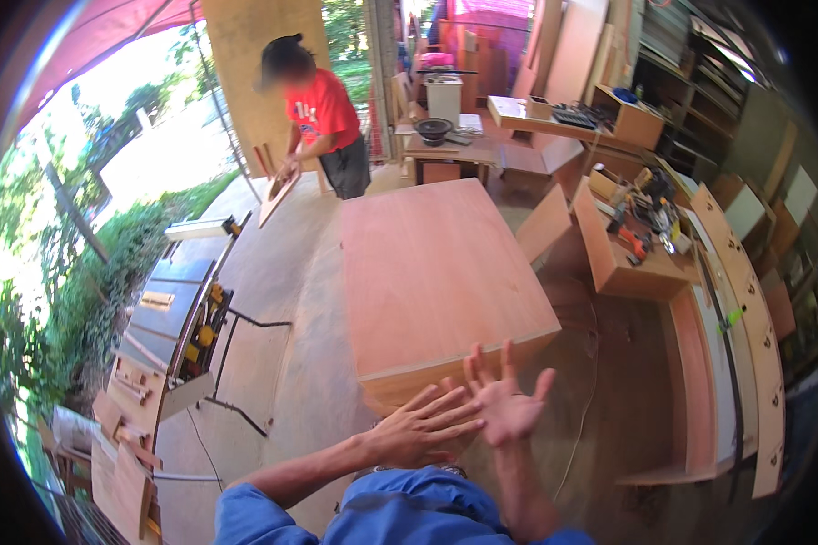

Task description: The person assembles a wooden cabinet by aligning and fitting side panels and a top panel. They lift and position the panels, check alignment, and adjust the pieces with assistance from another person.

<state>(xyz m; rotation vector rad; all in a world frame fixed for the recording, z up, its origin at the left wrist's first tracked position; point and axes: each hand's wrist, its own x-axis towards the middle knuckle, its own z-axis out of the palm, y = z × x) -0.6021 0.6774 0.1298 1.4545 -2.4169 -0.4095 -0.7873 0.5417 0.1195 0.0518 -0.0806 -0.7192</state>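
Observation:
Both my hands are raised near my chest, in front of the near edge of a large reddish wooden cabinet (441, 263) with a flat plywood top. My left hand (427, 420) is stretched out with its back showing, its fingertips over or against the right palm; whether they touch I cannot tell. Palm up and fingers spread, my right hand (507, 400) holds nothing. Its fingertips overlap the cabinet's near edge in the picture.
A table saw (177, 295) stands to the left, wood offcuts (123, 454) near it. Beyond the cabinet, a person in a red shirt (323, 113) handles a wooden piece. Rightward, a wooden box (641, 263) carries tools, including a red-orange power tool (633, 243). A cord (583, 418) crosses the floor.

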